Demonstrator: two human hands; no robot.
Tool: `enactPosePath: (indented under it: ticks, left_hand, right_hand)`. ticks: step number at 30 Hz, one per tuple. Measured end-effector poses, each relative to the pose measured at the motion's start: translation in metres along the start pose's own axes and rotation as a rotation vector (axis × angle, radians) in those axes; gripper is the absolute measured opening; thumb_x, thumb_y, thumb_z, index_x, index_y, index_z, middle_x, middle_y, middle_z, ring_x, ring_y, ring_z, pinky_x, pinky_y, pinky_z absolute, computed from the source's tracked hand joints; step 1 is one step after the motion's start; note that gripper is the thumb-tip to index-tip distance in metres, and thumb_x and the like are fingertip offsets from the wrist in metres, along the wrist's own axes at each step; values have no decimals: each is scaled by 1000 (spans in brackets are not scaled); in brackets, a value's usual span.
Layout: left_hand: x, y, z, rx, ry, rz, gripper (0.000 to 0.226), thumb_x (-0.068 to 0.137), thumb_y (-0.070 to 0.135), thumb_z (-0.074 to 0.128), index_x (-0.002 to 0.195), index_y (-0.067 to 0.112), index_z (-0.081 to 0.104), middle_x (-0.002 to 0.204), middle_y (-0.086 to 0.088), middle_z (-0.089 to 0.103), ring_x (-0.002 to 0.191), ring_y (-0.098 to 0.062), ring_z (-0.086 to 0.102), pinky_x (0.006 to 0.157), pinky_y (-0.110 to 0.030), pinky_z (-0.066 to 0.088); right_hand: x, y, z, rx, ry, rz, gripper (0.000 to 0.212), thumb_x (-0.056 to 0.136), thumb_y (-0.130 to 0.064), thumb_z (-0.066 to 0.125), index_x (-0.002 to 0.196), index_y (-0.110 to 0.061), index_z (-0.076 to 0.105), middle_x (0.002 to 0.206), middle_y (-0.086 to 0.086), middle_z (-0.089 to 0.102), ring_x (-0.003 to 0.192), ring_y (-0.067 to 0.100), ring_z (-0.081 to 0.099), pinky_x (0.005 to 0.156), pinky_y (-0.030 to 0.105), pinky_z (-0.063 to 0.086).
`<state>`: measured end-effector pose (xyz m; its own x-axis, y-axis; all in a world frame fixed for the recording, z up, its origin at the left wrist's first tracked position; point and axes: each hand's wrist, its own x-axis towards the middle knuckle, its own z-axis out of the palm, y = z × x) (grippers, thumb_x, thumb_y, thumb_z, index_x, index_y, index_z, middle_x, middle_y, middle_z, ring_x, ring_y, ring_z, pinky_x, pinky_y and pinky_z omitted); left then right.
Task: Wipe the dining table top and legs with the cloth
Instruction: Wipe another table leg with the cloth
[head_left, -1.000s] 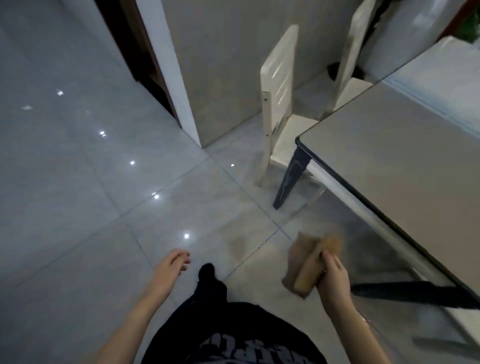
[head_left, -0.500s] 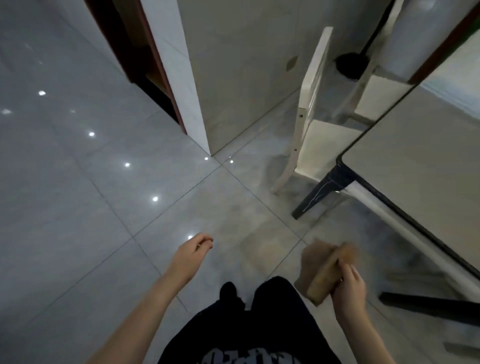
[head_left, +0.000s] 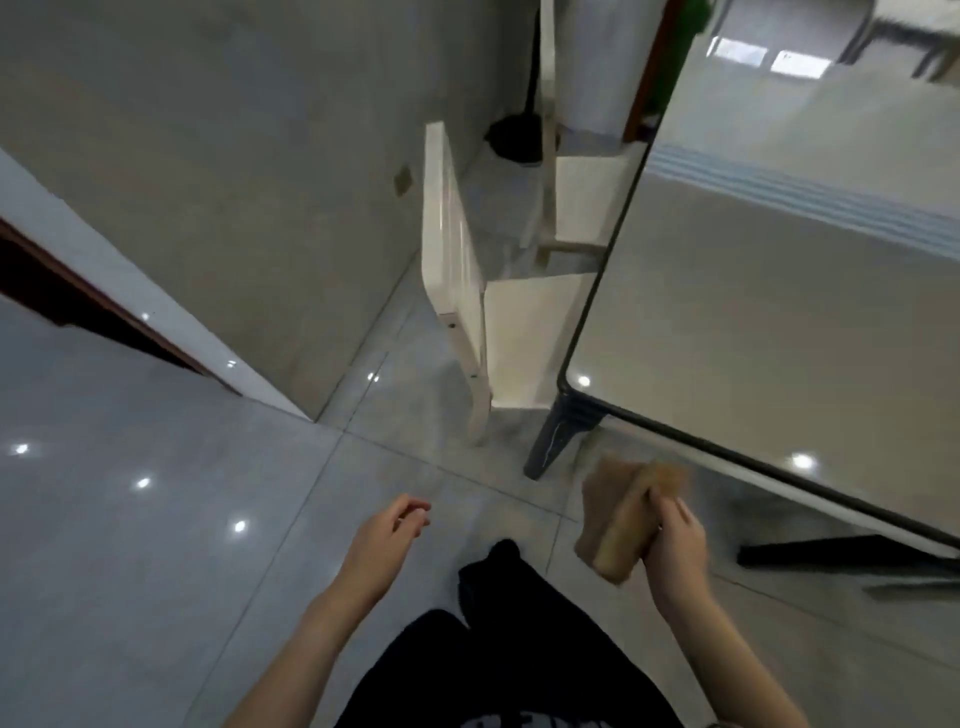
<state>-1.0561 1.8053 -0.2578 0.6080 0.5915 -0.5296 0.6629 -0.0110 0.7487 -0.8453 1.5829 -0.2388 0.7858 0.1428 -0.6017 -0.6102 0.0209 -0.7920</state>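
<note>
The dining table (head_left: 769, 312) fills the right side, a glossy grey-beige top with a dark rim. Its dark corner leg (head_left: 558, 434) slants down to the floor just left of the cloth. Another dark leg (head_left: 841, 553) shows low on the right, under the table edge. My right hand (head_left: 675, 545) grips a folded brown cloth (head_left: 621, 519), held in the air below the table's near corner and apart from the leg. My left hand (head_left: 387, 540) hangs over the floor, fingers loosely curled, holding nothing.
A cream chair (head_left: 467, 291) stands pushed in at the table's left side, with a second one (head_left: 576, 171) behind it. A wall corner and a dark doorway (head_left: 78, 301) lie to the left. Glossy grey floor tiles (head_left: 156, 519) spread around my legs.
The view has swung and moved closer to the table corner, so the corner leg now sits just above the cloth. Both hands keep their pose; the right still holds the cloth.
</note>
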Motion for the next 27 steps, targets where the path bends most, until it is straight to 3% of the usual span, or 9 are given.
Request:
enactPosePath:
  ticks: [9,14,18,21,24,27]
  left_hand:
    - [123,107,15,198,-237,201,21,95,15,51,87,33,60,86,7,68,76,10,61,72,-12,44]
    - [178,132,49,303,-437,247,10,93,27,52,89,31,60,88,-2,69,80,-8,64,79,-33,49]
    - [228,114,81,405,-549,263,21,71,55,43,80,45,59,83,-2,69,81,-24,64,80,-38,51]
    - [271,89,106,437,-605,242,11,82,40,50,77,38,60,83,3,68,80,-20,62,83,-41,50]
    - [318,56,132,438,-614,251,20,95,16,50,87,33,58,94,-3,68,88,-20,63,86,-37,49]
    - [357,23,155,389,-624,280,13,95,28,47,104,26,57,108,-5,65,102,-23,62,88,-32,46]
  right_hand:
    - [55,-43,14,187,182,-22,25,99,-15,46,118,-2,57,100,12,64,88,21,61,73,34,48]
    - [61,-22,1,306,373,42,26,99,-18,48,118,-2,56,98,10,63,89,19,61,74,34,49]
    - [72,13,0,346,479,62,19,99,-20,48,103,-10,63,97,8,66,90,19,62,74,34,48]
    - [97,54,8,377,563,68,18,98,-20,49,101,-10,65,99,11,67,92,24,61,82,39,48]
    - [136,103,20,370,638,62,23,96,-17,52,109,-3,65,103,18,67,95,32,62,83,43,48]
    - [174,144,34,369,690,-21,17,95,-14,53,100,-8,67,99,17,68,92,32,62,76,38,51]
